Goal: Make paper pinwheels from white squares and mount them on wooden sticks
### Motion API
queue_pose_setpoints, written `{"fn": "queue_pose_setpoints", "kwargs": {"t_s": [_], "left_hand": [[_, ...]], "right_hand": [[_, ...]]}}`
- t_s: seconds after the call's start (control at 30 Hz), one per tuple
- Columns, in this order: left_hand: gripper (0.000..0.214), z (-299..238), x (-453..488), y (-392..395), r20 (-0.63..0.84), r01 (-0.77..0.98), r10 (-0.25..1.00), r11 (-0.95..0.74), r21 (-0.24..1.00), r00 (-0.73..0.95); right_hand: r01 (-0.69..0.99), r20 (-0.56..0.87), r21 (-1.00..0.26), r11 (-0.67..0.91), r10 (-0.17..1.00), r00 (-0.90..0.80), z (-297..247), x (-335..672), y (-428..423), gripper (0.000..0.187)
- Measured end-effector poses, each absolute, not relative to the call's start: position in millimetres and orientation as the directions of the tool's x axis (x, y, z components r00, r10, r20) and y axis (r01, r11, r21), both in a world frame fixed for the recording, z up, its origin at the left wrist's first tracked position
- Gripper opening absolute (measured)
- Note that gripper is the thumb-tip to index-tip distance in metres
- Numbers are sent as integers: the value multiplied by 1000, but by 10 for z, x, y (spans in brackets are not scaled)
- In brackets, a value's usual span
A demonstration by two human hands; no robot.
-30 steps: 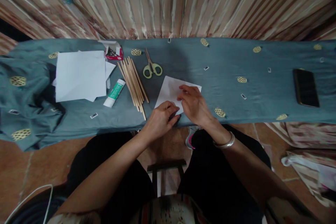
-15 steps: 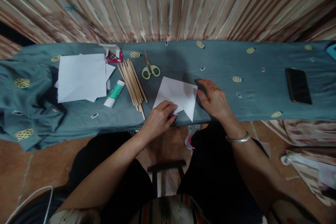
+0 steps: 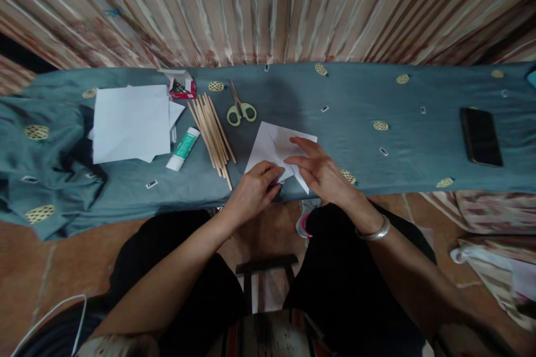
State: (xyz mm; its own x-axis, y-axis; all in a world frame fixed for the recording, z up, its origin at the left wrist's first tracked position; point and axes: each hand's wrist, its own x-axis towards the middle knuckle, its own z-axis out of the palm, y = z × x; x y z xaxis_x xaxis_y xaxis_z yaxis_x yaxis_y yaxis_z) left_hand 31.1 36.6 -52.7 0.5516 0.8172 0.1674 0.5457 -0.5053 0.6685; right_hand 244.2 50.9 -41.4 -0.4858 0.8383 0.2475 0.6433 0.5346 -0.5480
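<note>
A folded white paper sheet lies near the front edge of a table covered in grey-blue cloth. My left hand presses its fingertips on the sheet's near corner. My right hand lies over the right side of the sheet, fingers stretched flat across a fold. A silver bangle circles my right wrist. Neither hand lifts the paper off the cloth.
Left of the sheet lie a bundle of wooden sticks, a glue stick, green-handled scissors, a small red box and a stack of white paper. A dark phone rests far right. Striped curtain hangs behind.
My right hand swung out to the right, uncovering a folded flap, then came back onto the paper. The left hand stayed pressed on the near corner.
</note>
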Motion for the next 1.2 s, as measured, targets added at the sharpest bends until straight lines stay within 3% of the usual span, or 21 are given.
{"fn": "queue_pose_setpoints", "kwargs": {"t_s": [0.57, 0.77, 0.97, 1.2], "left_hand": [[29, -548, 316, 371, 162, 548, 823, -496, 674, 545], [36, -529, 313, 363, 149, 570, 827, -492, 658, 542], [46, -519, 301, 361, 140, 590, 830, -491, 641, 539], [42, -448, 193, 387, 195, 622, 810, -558, 549, 553]], "right_hand": [[669, 246, -515, 536, 840, -484, -444, 2303, 498, 31], [748, 298, -549, 374, 923, -243, -432, 2612, 712, 44], [814, 233, -480, 326, 942, -240, -510, 2747, 944, 40], [796, 36, -590, 133, 990, -139, -327, 2823, 843, 23]]}}
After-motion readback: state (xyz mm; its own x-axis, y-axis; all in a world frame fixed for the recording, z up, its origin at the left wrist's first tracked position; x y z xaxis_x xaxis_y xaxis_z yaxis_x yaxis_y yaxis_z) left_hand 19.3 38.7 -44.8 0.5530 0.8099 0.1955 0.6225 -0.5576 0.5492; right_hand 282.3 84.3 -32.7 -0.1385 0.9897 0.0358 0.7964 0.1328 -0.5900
